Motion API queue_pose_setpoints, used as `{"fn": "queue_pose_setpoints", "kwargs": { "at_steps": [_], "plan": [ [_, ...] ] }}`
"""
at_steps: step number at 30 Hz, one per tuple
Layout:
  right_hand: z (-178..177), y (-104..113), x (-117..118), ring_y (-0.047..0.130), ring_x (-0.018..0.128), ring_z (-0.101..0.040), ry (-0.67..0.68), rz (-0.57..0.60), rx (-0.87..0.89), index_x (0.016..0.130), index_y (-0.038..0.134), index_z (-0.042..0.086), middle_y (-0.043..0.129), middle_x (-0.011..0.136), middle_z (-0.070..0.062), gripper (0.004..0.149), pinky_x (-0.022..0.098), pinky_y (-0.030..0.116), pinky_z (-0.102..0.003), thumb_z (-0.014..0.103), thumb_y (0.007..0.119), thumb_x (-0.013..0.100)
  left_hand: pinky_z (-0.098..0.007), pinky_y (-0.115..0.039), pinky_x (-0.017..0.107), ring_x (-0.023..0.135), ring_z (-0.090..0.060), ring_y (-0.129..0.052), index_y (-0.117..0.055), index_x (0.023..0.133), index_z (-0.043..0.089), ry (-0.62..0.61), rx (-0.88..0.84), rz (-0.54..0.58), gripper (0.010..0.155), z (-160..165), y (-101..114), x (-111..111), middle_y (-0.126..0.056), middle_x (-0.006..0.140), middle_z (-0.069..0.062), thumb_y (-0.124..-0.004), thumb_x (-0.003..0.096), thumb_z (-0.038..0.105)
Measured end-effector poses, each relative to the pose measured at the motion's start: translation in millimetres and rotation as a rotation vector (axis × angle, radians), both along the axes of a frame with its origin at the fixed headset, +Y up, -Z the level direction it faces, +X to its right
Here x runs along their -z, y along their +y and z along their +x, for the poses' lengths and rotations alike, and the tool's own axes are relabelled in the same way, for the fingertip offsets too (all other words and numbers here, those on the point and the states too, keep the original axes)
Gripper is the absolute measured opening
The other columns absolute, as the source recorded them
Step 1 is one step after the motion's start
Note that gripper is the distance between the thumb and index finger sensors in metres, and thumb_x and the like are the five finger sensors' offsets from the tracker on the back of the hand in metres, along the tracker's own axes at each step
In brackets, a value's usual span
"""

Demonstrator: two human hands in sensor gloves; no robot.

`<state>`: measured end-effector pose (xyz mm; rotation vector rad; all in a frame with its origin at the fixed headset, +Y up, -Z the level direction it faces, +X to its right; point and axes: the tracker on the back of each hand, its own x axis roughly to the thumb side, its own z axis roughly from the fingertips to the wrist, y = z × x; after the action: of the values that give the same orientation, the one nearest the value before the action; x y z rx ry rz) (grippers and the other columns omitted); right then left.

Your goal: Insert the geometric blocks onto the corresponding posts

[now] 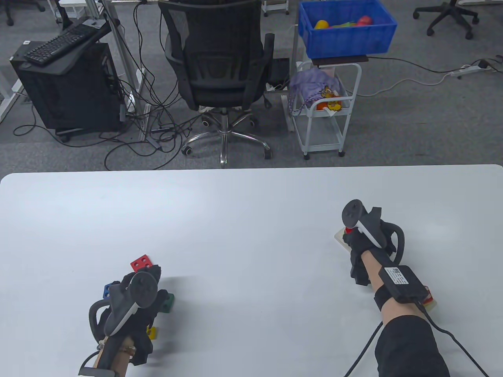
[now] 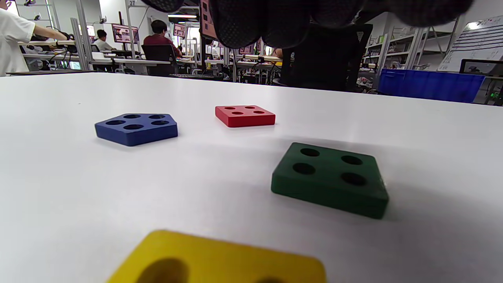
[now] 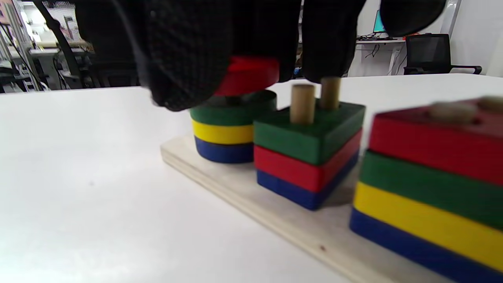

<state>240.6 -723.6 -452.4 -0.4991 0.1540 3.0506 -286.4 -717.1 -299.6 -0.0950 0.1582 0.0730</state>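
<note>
loose blocks (image 2: pixel 329 179): table left | post board (image 3: pixel 251 204): table right

Grey carpet floor (image 1: pixel 412 129) lay beyond the white table (image 1: pixel 243 220). A black mesh office chair (image 1: pixel 218 63) stood at centre, a computer tower (image 1: pixel 67 86) with keyboard (image 1: pixel 59 41) to its left, a white cart (image 1: pixel 326 114) carrying a blue bin (image 1: pixel 346 33) to its right. Cables trailed between.

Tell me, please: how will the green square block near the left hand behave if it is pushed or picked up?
The green square block looks rigid, probably painted wood. Lying flat and low, it should slide rather than tip or roll. Its thin edges may make pinching it off the table slightly awkward.
</note>
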Motion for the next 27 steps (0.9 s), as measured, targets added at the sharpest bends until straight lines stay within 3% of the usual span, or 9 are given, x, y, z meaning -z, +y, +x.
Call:
{"fn": "queue_pose_setpoints", "kwargs": {
  "at_steps": [4, 9, 17, 22, 27],
  "plan": [
    [0, -4, -3, 0.072, 0.095, -0.042, 0.020, -0.013, 0.022, 0.103, 0.060, 0.023, 0.067, 0.107, -0.011, 0.070, 0.068, 0.055, -0.070, 0.037, 0.089, 0.041, -0.056, -0.047, 0.082, 0.111, -0.019, -0.064, -0.054, 0.104, 0.043, 0.000, 0.008, -0.013, 0.069, 0, -1, 0, -0.060, 0.116, 0.011, -0.073, 0.0403, 0.059],
    [-5, 7, -26, 0.070, 0.096, -0.044, 0.092, 0.074, -0.003, 0.103, 0.060, 0.021, 0.065, 0.108, -0.014, 0.068, 0.067, 0.054, -0.071, 0.042, 0.085, 0.043, -0.055, -0.049, 0.082, 0.111, -0.020, -0.064, -0.054, 0.104, 0.043, 0.005, 0.006, -0.030, 0.069, 0, -1, 0, -0.060, 0.116, 0.011, -0.073, 0.0402, 0.059],
    [-30, 21, -100, 0.077, 0.090, -0.044, 0.363, 0.142, 0.089, 0.101, 0.064, 0.018, 0.071, 0.103, -0.017, 0.065, 0.063, 0.060, -0.070, 0.045, 0.082, 0.045, -0.053, -0.052, 0.081, 0.110, -0.020, -0.066, -0.055, 0.104, 0.043, 0.005, -0.005, -0.048, 0.068, 0, -2, 0, -0.061, 0.116, 0.011, -0.073, 0.0404, 0.058],
    [-41, 9, -155, 0.079, 0.089, -0.044, 0.445, 0.130, 0.173, 0.101, 0.065, 0.018, 0.072, 0.103, -0.017, 0.064, 0.062, 0.062, -0.069, 0.046, 0.081, 0.046, -0.050, -0.057, 0.080, 0.106, -0.019, -0.072, -0.057, 0.103, 0.042, 0.032, 0.011, -0.064, 0.064, -4, -2, 0, -0.063, 0.115, 0.011, -0.076, 0.0419, 0.052],
    [-37, -5, -165, 0.079, 0.089, -0.044, 0.445, 0.066, 0.114, 0.101, 0.065, 0.018, 0.072, 0.103, -0.017, 0.064, 0.061, 0.062, -0.069, 0.046, 0.080, 0.046, -0.046, -0.062, 0.077, 0.101, -0.017, -0.078, -0.062, 0.101, 0.041, 0.032, 0.057, -0.102, 0.062, 2, -6, 1, -0.068, 0.112, 0.010, -0.079, 0.0418, 0.047]
  ]
}}
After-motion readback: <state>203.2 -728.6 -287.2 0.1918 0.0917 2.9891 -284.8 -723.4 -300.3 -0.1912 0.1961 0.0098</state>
